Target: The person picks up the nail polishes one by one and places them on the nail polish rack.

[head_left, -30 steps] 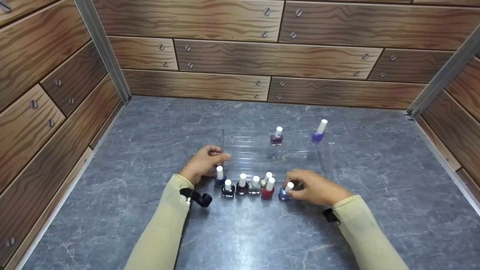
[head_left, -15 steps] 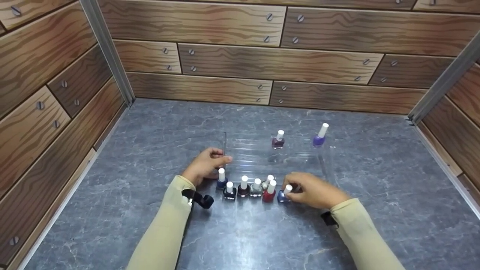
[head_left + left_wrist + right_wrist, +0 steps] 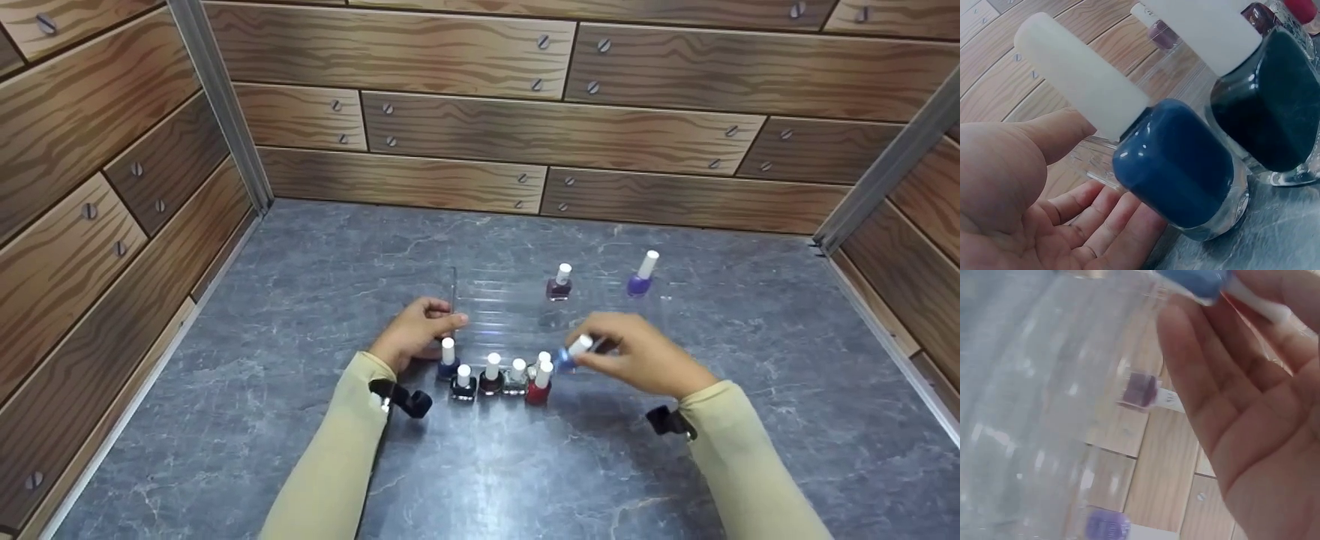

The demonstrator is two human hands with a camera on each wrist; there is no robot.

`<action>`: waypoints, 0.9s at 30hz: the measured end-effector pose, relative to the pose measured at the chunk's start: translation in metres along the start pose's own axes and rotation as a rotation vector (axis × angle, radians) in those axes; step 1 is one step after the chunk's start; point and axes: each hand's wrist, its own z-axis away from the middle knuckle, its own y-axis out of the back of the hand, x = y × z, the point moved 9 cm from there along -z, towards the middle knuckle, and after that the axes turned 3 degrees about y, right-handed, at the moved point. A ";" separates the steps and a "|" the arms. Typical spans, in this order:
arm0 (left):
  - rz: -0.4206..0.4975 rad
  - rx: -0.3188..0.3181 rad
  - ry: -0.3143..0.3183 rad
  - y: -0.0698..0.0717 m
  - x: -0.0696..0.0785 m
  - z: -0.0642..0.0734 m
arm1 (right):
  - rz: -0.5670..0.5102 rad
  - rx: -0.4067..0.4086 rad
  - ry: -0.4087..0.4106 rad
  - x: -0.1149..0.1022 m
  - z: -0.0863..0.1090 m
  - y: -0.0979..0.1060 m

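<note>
My right hand (image 3: pixel 634 352) pinches a light blue nail polish bottle (image 3: pixel 567 361) with a white cap, raised and tilted at the front of a clear plastic tray (image 3: pixel 487 306). The same bottle shows at the top of the right wrist view. On the other side, my left hand (image 3: pixel 414 330) grips the tray's left wall between thumb and fingers. Close to that hand stands a dark blue nail polish bottle (image 3: pixel 1176 166), beside a blackish one (image 3: pixel 1266 104). A maroon bottle (image 3: pixel 559 289) and a purple bottle (image 3: pixel 639 284) stand toward the tray's far side.
Along the tray's front stand a dark bottle (image 3: pixel 491 381), a silver glitter bottle (image 3: pixel 515 381) and a red bottle (image 3: pixel 538 391), with another cap close behind the red one. Wood-print walls (image 3: pixel 450 127) border the grey marbled tabletop (image 3: pixel 337 247).
My right hand has lifted the light blue nail polish bottle off the tabletop and moved it toward the tray. The left hand keeps its place on the tray wall. The head view has shifted slightly.
</note>
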 end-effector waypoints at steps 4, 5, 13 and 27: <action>0.013 0.000 0.006 -0.001 0.000 0.000 | 0.033 0.117 -0.023 -0.007 -0.007 0.016; 0.014 0.001 0.006 0.000 0.000 0.000 | 0.038 0.148 -0.029 -0.009 -0.009 0.019; -0.001 -0.004 -0.006 -0.001 0.001 0.000 | -0.009 0.439 0.001 -0.031 -0.030 0.043; 0.015 -0.002 -0.004 -0.001 0.000 -0.001 | 0.086 0.449 -0.122 -0.032 -0.093 0.038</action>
